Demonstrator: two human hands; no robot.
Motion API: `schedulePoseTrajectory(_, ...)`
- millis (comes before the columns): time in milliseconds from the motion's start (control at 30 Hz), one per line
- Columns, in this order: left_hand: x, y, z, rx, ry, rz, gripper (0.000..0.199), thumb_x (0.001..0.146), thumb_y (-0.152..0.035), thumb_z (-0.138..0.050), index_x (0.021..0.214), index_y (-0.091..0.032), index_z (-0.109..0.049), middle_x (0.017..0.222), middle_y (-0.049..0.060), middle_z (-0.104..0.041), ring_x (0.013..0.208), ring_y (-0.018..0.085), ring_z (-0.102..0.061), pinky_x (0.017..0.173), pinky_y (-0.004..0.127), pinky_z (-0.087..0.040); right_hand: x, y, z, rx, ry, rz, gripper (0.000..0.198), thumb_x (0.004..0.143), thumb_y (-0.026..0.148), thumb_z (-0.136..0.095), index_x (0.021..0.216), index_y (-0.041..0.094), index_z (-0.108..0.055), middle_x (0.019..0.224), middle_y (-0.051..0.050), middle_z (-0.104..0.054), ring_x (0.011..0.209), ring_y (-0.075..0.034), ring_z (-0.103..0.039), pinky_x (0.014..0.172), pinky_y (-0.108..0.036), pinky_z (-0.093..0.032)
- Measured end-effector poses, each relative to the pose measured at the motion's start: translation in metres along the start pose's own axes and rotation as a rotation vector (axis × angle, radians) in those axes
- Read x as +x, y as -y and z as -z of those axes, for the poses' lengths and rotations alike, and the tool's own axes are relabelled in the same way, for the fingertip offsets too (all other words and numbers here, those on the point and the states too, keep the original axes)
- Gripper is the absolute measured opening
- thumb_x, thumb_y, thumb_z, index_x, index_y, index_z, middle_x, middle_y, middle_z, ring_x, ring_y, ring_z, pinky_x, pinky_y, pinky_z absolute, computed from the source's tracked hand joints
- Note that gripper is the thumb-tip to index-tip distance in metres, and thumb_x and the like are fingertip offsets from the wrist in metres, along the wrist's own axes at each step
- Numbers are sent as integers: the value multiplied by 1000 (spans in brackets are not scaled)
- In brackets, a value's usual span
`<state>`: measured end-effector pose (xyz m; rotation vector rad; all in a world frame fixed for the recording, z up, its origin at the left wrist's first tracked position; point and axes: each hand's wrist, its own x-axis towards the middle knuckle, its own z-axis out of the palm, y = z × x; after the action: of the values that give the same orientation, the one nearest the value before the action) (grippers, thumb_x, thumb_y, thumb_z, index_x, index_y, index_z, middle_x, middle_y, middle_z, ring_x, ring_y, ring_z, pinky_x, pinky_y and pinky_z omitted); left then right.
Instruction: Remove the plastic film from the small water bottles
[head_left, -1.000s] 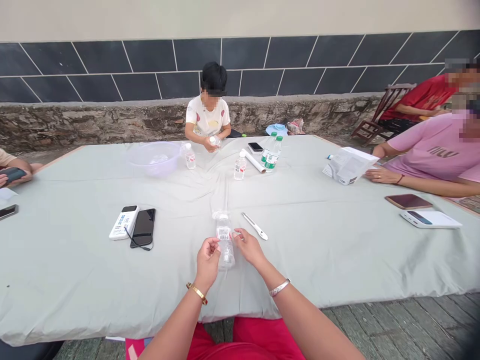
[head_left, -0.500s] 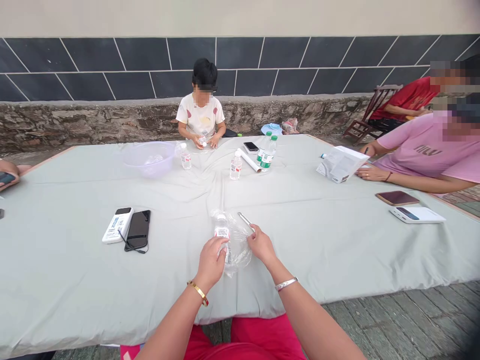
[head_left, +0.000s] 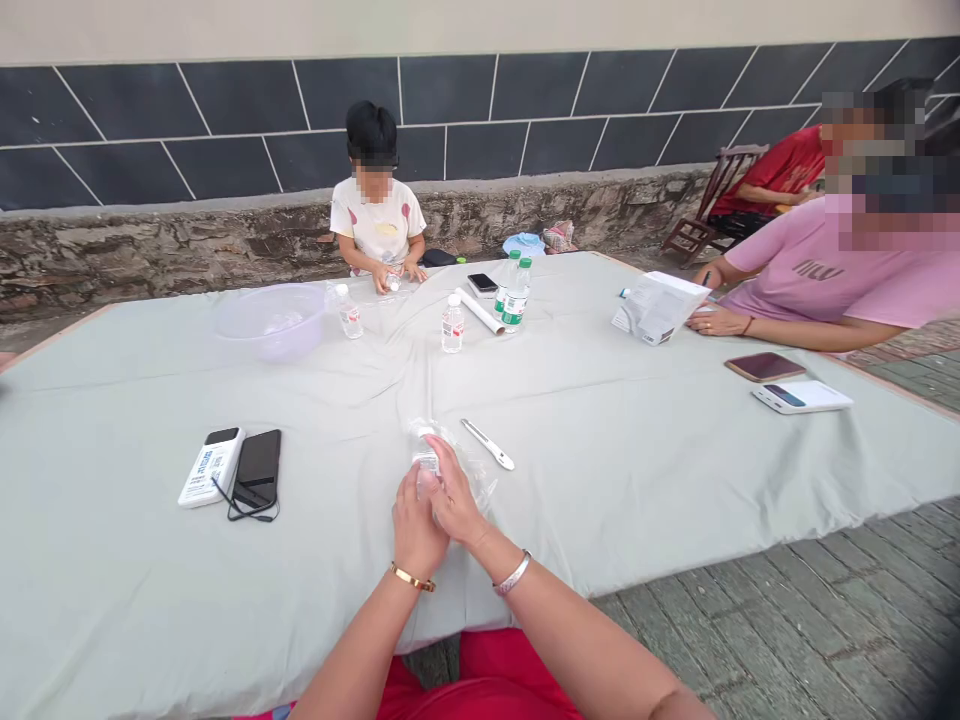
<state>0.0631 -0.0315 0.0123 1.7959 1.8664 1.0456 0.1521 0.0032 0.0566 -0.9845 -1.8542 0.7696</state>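
Under both hands (head_left: 418, 532) — bottle (head_left: 425, 453), half-hidden

on the tabletop (head_left: 637, 430), two green-capped bottles (head_left: 515, 310) stand near the far edge; a dark phone (head_left: 765, 367) and white power bank (head_left: 814, 397) lie near the right edge.

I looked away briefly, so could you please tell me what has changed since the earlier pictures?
The right hand has come back left from beside the cutter to the bottle, where the left hand stays. The clear film has spread to the bottle's right since the first picture. The cutter and the black phone on the left lie as before.
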Motion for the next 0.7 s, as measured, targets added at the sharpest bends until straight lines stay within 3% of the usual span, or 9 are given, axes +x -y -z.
schedulePoseTrajectory(100, -2, 33, 30, -69, -53, 124, 38, 75, -32, -54, 112, -20, -57, 134, 12, -44, 127, 28, -38, 104, 47, -32, -11, -47, 0, -105, 12, -142, 52, 92, 46, -29, 137, 21, -32, 136, -11, -42, 128, -23, -35, 107, -47, -30)
schedulePoseTrajectory(167, -1, 57, 58, -151, -134, 324, 31, 77, -32, -50, 104, -20, -59, 126, 11, -51, 121, 25, -45, 102, 44, -35, -17, -67, 7, -170, 83, -145, 53, 90, 47, -35, 136, 20, -35, 135, -12, -44, 129, -23, -35, 108, -46, -28)
schedulePoseTrajectory(233, 4, 74, 85, -218, -218, 530, 32, 78, -35, -47, 104, -20, -58, 120, 10, -55, 115, 24, -50, 97, 40, -40, -20, -74, 13, -210, 135, -143, 53, 89, 46, -38, 135, 19, -37, 136, -12, -43, 130, -22, -33, 109, -44, -27)
schedulePoseTrajectory(333, 16, 79, 109, -304, -190, 641, 42, 80, -46, -44, 111, -19, -54, 120, 10, -56, 109, 24, -55, 87, 36, -47, -16, -71, 15, -226, 140, -209, 48, 89, 42, -39, 131, 19, -42, 135, -11, -45, 130, -21, -33, 108, -43, -27)
schedulePoseTrajectory(567, 37, 72, 106, 30, -13, 598, 53, 74, -52, -54, 116, -20, -49, 108, 10, -63, 100, 27, -59, 82, 36, -45, 14, -59, 29, -4, 97, -516, 28, 77, 27, -50, 101, 20, -62, 109, -6, -63, 103, -19, -57, 93, -37, -43)
schedulePoseTrajectory(700, 36, 80, 107, -114, -51, 672, 53, 74, -48, -55, 117, -19, -48, 94, 9, -65, 82, 22, -64, 66, 31, -48, 27, -47, 40, 360, -25, -742, 26, 75, 34, -53, 94, 19, -62, 99, -7, -66, 88, -18, -62, 79, -33, -49)
